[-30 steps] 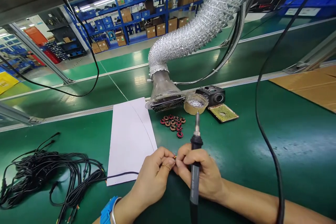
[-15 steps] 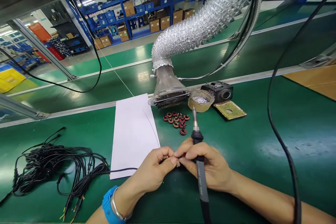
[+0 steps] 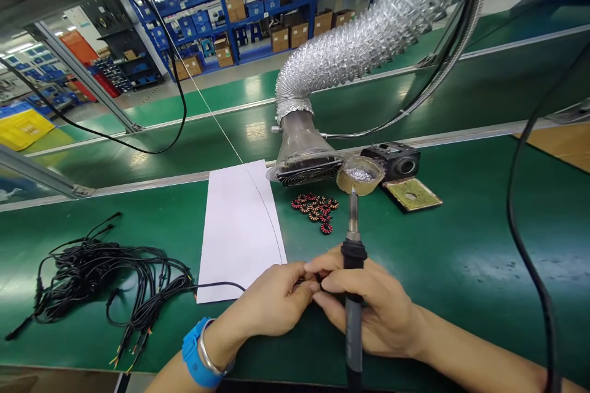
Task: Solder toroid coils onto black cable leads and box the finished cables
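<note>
A black cable (image 3: 221, 285) leads into my left hand (image 3: 279, 299), which is closed round it with thumb and forefinger pinched. My right hand (image 3: 385, 304) grips a soldering iron (image 3: 354, 325), its metal tip pointing away from me. The fingertips of both hands meet at a small piece that is mostly hidden between them. A thin wire (image 3: 263, 201) hangs down over a white sheet (image 3: 235, 230) towards my fingers; its lower end is hard to follow. Beyond my hands lie several small ring coils (image 3: 314, 207) with red and copper-coloured windings.
A fume extractor nozzle (image 3: 302, 147) with a silver duct stands behind the coils. Beside it are a round tub of solder scraps (image 3: 345, 185), a black iron stand (image 3: 396, 159) and a yellow sponge tray (image 3: 412, 194). Bundled black cables (image 3: 92, 276) lie left; another cable (image 3: 520, 233) hangs right.
The view has shifted slightly, so the bench appears a little to the right. My fingertips have closed further over the small piece, which is now harder to see.
</note>
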`<action>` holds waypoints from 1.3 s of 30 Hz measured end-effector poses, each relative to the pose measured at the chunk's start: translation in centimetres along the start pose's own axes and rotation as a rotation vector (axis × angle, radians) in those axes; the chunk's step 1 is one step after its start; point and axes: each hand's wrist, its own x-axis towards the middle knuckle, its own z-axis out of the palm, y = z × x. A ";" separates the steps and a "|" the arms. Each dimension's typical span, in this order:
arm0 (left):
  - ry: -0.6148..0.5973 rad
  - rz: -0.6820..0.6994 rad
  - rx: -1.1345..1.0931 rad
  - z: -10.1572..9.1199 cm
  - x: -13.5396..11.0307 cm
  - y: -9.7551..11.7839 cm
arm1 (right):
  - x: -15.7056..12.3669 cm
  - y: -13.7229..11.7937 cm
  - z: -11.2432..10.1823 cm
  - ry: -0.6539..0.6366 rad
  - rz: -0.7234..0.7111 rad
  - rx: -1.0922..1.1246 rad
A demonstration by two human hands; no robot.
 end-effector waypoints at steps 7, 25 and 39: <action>-0.015 -0.019 0.076 -0.3 -0.2 -0.1 | 0.6 0.7 -1.1 -0.097 0.022 -0.026; -0.103 -0.155 -0.439 -0.5 1.1 -1.5 | -1.0 2.7 -0.7 -0.112 -0.040 0.162; -0.055 -0.178 -0.363 -1.2 3.5 -1.7 | -1.4 1.1 -2.0 0.110 0.113 -0.034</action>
